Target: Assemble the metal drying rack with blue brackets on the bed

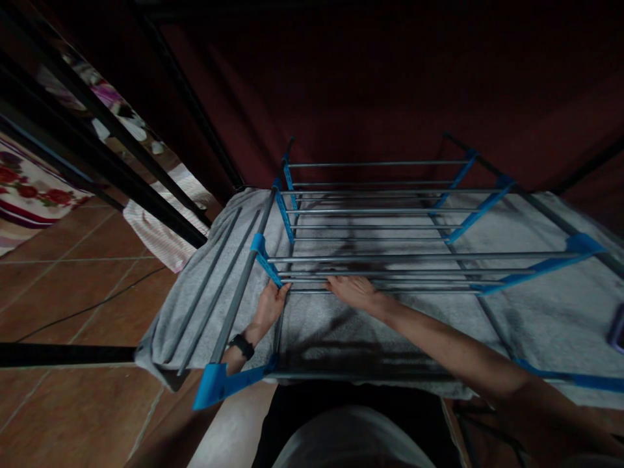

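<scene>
A rack of grey metal tubes with blue plastic brackets lies before me on a grey blanket (351,341). My left hand (272,305), a dark watch on its wrist, pinches the lower end of the nearest left blue bracket (266,265), where a tube end meets it. The fingers of my right hand (353,290) curl over the low metal tubes (414,290) to the right of that joint; the fingertips are partly hidden. On the right, the same tubes run into another blue bracket (531,273). Two loose metal tubes (221,286) lie on the blanket left of the rack.
Behind the rack rises a dark red panel (370,84). Black metal bars (112,156) cross the left side above a tiled floor (82,292). A striped cloth (160,224) hangs there. A phone-like object (618,331) sits at the right edge.
</scene>
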Tool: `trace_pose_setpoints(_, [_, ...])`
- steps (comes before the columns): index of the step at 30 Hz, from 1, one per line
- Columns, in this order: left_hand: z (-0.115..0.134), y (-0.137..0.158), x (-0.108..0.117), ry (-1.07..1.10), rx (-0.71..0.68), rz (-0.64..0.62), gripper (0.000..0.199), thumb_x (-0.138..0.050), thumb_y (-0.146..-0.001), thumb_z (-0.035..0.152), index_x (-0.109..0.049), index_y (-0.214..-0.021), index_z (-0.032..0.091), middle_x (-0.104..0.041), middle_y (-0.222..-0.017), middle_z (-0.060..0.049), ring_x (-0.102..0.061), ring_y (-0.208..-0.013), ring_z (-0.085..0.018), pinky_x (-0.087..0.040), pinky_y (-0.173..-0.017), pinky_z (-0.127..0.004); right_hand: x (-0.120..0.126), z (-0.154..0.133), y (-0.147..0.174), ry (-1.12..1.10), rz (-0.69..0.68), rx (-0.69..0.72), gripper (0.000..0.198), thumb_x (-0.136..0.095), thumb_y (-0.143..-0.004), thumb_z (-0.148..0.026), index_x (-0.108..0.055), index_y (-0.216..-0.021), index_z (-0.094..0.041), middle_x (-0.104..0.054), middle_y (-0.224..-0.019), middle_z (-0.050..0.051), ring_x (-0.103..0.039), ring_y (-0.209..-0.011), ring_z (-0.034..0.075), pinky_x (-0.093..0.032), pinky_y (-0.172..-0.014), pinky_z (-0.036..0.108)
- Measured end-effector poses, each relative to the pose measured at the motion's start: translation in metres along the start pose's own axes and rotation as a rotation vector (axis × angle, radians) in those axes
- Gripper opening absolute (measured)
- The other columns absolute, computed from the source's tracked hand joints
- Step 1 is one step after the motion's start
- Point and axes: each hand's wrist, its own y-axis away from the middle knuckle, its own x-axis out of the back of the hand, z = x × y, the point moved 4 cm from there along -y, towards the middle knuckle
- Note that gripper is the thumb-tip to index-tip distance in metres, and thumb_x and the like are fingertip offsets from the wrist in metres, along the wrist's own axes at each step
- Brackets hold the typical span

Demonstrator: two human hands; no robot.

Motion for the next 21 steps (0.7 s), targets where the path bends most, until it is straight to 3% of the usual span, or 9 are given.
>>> trace_pose_setpoints(3, [-0.0014, -0.0005, -0.0011, -0.005, 0.007, 0.006, 0.026, -0.052, -0.09, 0.045, -0.059, -0.095, 0.021, -0.075, -0.102, -0.012, -0.07, -0.103, -0.031, -0.054, -0.092, -0.044, -0.0007, -0.0027, 0.0009, 0.042, 0.039, 0.02, 0.043, -0.025, -0.108, -0.04, -0.058, -0.128, -0.022, -0.072, -0.116, 0.014, -0.071, -0.104, 0.026, -0.056, -0.085, 0.037])
trace_pose_setpoints(14, [0.002, 0.0007, -0.0003, 0.009, -0.021, 0.013, 0.027, -0.053, -0.09, 0.044, -0.062, -0.099, 0.02, -0.076, -0.105, -0.012, -0.069, -0.109, -0.03, -0.054, -0.097, -0.044, -0.0023, 0.0003, -0.0038, 0.013, -0.027, 0.018, 0.042, -0.026, -0.108, -0.043, -0.057, -0.128, -0.024, -0.072, -0.115, 0.014, -0.071, -0.107, 0.027, -0.056, -0.083, 0.037])
trace_pose_setpoints(21, [-0.0014, -0.0015, 0.0015, -0.037, -0.034, 0.01, 0.035, -0.052, -0.087, 0.055, -0.062, -0.09, 0.021, -0.076, -0.088, -0.01, -0.071, -0.091, -0.031, -0.057, -0.083, -0.043, -0.0075, -0.002, 0.0021, 0.068, 0.121, 0.065, 0.044, -0.024, -0.108, -0.039, -0.058, -0.128, -0.021, -0.072, -0.114, 0.013, -0.072, -0.099, 0.027, -0.056, -0.08, 0.038])
